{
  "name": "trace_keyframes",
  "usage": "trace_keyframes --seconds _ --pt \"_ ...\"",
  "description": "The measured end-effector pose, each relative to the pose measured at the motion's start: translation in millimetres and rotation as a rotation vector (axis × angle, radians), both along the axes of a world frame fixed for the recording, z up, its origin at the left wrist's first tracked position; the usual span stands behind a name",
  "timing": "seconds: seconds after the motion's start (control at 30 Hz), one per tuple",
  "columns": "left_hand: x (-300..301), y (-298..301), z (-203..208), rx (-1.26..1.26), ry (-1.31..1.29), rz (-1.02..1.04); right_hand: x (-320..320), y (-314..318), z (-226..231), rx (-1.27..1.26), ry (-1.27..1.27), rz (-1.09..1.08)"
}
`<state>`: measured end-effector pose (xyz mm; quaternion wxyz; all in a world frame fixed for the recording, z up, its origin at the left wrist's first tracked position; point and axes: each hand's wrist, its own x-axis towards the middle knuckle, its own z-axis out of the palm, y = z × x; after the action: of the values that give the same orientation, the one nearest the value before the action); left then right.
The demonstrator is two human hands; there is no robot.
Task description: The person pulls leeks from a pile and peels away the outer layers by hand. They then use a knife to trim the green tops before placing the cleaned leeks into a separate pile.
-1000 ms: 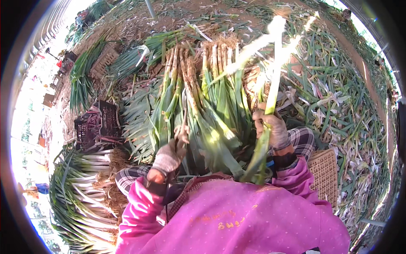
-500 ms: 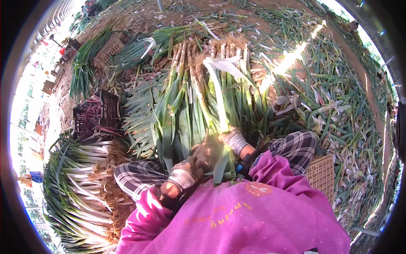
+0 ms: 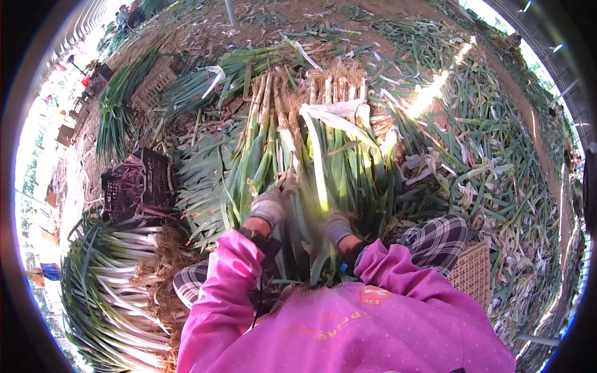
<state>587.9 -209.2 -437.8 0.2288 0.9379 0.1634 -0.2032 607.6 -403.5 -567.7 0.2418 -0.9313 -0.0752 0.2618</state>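
- Outdoor farm yard for sorting a harvest, under sun.
- Bare dirt ground (image 3: 398, 12), strewn with cut green leaves (image 3: 497, 161).
- Heaps of leeks (image 3: 298, 143) with roots on, more stacked white-stemmed (image 3: 118, 280).
- Dark plastic crate (image 3: 134, 186) beside, woven basket (image 3: 472, 273) near.

Long green-leaved leeks with pale white stalks (image 3: 292, 155): leaves deep to yellow-green, roots tan-brown. Peeled outer skin strip (image 3: 333, 112): white. Left hand in grey knit glove (image 3: 270, 205): grey, cuff darker. Right hand in grey knit glove (image 3: 336, 227): grey, blurred. Bright pink dotted jacket (image 3: 348, 323): pink, small pale dots, yellow print. Checked trousers (image 3: 435, 239): black-and-white plaid. Dark plastic crate (image 3: 134, 186): black. Stacked trimmed leeks (image 3: 112, 286): white stalks, green tops. Woven mat (image 3: 472, 273): tan. Bare soil (image 3: 311, 15): reddish brown.
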Motion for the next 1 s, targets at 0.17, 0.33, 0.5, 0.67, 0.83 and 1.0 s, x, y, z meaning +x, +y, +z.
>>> trace_keyframes --seconds 0.17,0.33,0.5,0.67,0.83,1.0 --pt "81 29 -38 0.050 -0.245 -0.187 1 -1 -20 -0.132 -0.063 0.155" --pt "133 75 -62 0.118 -0.275 -0.173 -12 22 39 -0.206 0.108 0.150" --pt "124 62 -43 0.122 -0.462 -0.241 -7 12 20 -0.197 0.073 0.153" --pt "48 25 5 -0.102 -0.142 -0.073 13 -18 -60 0.004 -0.018 0.236" --pt "-49 -6 36 -0.270 -0.184 -0.005 15 -39 12 0.454 0.155 0.118" --pt "-93 -36 45 -0.482 -0.157 -0.023 20 -83 44 1.149 0.435 -0.277"
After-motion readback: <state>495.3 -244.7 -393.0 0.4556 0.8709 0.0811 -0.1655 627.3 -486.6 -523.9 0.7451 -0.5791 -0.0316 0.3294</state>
